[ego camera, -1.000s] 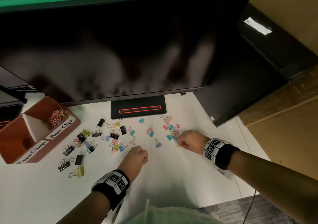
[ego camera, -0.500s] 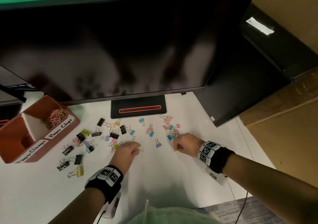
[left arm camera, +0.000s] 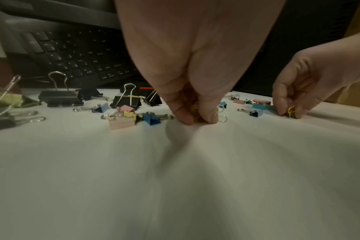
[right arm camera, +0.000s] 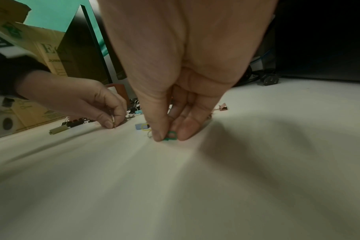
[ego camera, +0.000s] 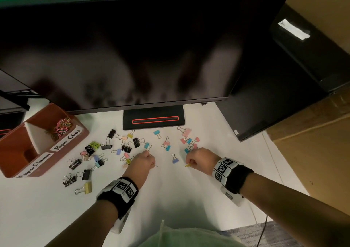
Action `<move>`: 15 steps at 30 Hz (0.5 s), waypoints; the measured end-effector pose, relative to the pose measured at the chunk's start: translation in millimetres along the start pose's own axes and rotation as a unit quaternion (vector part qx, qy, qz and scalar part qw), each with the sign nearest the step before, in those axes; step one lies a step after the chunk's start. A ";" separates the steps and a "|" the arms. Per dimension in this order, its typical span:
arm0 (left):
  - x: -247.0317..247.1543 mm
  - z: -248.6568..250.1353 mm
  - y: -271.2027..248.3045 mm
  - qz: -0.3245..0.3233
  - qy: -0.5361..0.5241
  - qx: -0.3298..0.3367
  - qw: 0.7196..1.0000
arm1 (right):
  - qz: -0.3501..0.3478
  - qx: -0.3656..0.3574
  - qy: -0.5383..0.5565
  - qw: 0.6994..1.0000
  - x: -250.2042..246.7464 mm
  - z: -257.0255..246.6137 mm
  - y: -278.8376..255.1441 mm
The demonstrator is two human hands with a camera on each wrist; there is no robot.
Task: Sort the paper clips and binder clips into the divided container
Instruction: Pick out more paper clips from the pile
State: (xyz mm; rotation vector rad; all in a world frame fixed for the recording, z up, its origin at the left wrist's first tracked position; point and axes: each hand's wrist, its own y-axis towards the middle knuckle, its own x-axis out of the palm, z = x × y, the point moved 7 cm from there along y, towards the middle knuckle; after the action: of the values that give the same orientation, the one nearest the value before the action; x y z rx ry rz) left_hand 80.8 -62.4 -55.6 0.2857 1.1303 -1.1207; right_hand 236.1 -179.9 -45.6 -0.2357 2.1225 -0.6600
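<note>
A brown divided container [ego camera: 20, 171] stands at the left, labelled "Paper Clips" and "Paper Clamps". Coloured paper clips [ego camera: 60, 126] lie in its far compartment. Several binder clips [ego camera: 126, 148] in black and pastel colours are scattered over the white table [ego camera: 170, 193]. My left hand [ego camera: 149, 161] [left arm camera: 197, 118] is down on the table at the pile's near edge, pinching yellow paper clips [left arm camera: 196, 112]. My right hand [ego camera: 191, 162] [right arm camera: 169, 138] pinches a green paper clip [right arm camera: 171, 136] against the table, and a yellow clip [ego camera: 188, 165] sticks out of it.
A large dark monitor [ego camera: 132, 47] overhangs the far table, its stand base [ego camera: 153, 120] just behind the clips. A black computer case [ego camera: 265, 95] stands at the right, cardboard boxes [ego camera: 312, 152] beyond it. A keyboard [left arm camera: 76, 55] lies at the back left.
My left hand has moved forward and left, up to the near edge of the binder clip pile. My right hand has shifted slightly left. Both keep their pinch.
</note>
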 end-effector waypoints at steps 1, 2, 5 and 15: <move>0.4 -0.3 -1.4 0.004 0.005 0.003 1.000 | -0.003 -0.003 -0.003 1.000 1.4 -2.2 -0.1; 0.6 -0.4 -3.4 0.011 0.005 0.009 1.000 | -0.006 -0.008 -0.010 1.000 3.4 -4.8 0.0; -1.4 7.9 -16.3 0.021 -0.030 0.034 0.999 | -0.016 -0.025 -0.038 0.999 9.1 -15.5 0.5; -114.5 -63.7 -76.6 0.158 -0.138 -0.040 0.977 | 0.050 -0.152 -0.006 0.987 -37.3 -152.8 50.9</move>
State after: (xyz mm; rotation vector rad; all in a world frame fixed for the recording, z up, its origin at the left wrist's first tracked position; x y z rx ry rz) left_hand -16.8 10.1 35.2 0.2284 0.8464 -0.8022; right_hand 140.1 -65.8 25.7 -0.2956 2.2028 -0.2741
